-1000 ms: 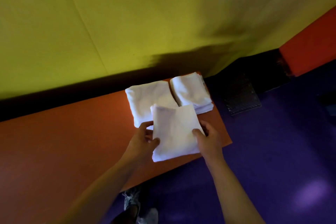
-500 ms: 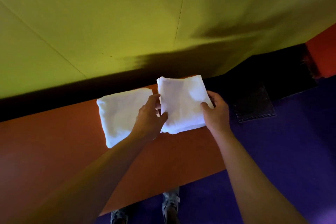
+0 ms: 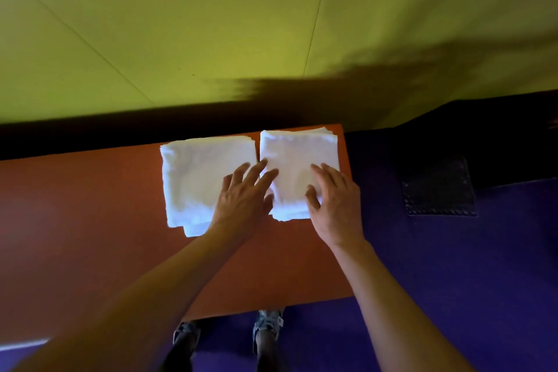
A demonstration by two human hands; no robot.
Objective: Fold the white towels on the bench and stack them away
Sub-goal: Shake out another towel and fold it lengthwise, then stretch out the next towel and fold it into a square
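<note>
Two piles of folded white towels lie side by side at the far right end of the orange bench. The right stack has several layers and sits by the bench's right edge. The left folded towel lies flat beside it. My left hand hovers with fingers spread over the gap between the two piles, fingertips at the right stack's left edge. My right hand rests with fingers spread on the near right corner of the right stack. Neither hand grips anything.
A yellow-green wall rises directly behind the bench. Purple floor lies to the right and below, with a dark grated vent in it. My shoes show under the bench's near edge.
The folded towel I held in both hands has been carried onto the right stack and let go. Both hands have opened and now lie flat over it.
</note>
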